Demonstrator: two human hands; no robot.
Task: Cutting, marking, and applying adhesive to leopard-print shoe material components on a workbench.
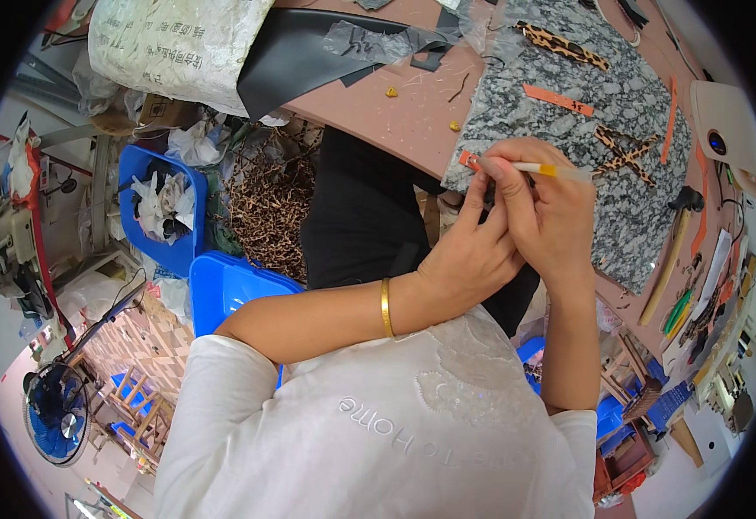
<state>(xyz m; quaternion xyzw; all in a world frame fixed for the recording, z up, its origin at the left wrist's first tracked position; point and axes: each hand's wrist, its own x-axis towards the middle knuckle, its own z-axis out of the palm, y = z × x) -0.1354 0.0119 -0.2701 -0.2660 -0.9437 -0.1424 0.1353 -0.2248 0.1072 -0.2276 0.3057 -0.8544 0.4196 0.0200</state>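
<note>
At near edge of grey speckled slab [629, 221], right hand [560, 212] pinched pen-like tool [568, 172]; left hand [469, 251] fingers bunched alongside, own grip not determinable. Small orange piece [465, 158] sat at tool's tip. Step, as judged: fine handwork on piece — next move seemed to need steady pinch. Blue bin [177, 254] held crumpled pale scraps; second blue bin [214, 285] — contents not discernible.

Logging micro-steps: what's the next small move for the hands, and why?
I'd probably steady the left hand and ease the tip of the pen-like tool along the small orange piece. The right hand grips the tool, its tip end sits close to that piece, and the left hand is right beside it. Actual tip contact isn't clear.
</note>
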